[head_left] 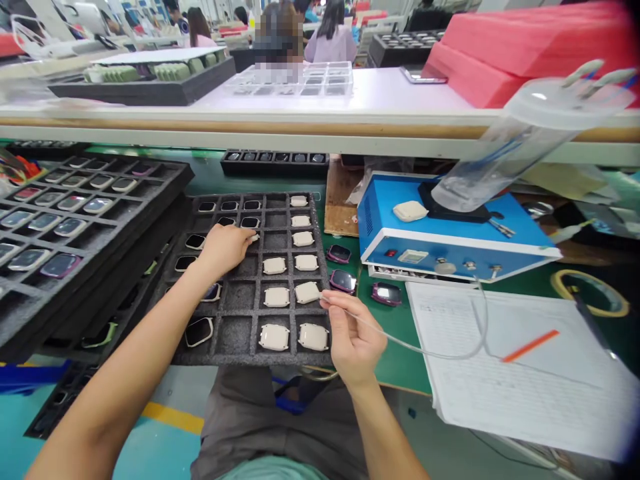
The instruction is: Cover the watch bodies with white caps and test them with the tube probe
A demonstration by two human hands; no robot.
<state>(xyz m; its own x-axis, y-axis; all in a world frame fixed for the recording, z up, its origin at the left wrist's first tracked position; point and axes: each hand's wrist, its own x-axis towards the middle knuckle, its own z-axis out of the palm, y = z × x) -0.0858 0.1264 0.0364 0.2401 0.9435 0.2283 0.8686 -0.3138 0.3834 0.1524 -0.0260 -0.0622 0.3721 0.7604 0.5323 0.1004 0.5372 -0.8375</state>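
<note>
A grey foam tray [237, 337] lies in front of me, its compartments holding cream watch cases [275, 337] on the right and dark-faced watch cases [199, 331] on the left. My left hand [225, 248] reaches over the middle of the tray, its fingers closed on a pale watch case [255, 238] that they mostly cover. At the tray's right edge, my right hand [356, 330] pinches the end of a thin clear tube [415, 349]. The tube's tip is by a slightly tilted cream case [307, 292]. From my hand the tube loops to the front of a blue box [425, 230].
Stacked foam trays [95, 247] with watch cases stand at left. Purple watch cases [387, 293] lie right of the tray. Papers [500, 393] with an orange stick [530, 346] and a tape roll [590, 293] are farther right. A clear cylinder [505, 150] leans above the blue box.
</note>
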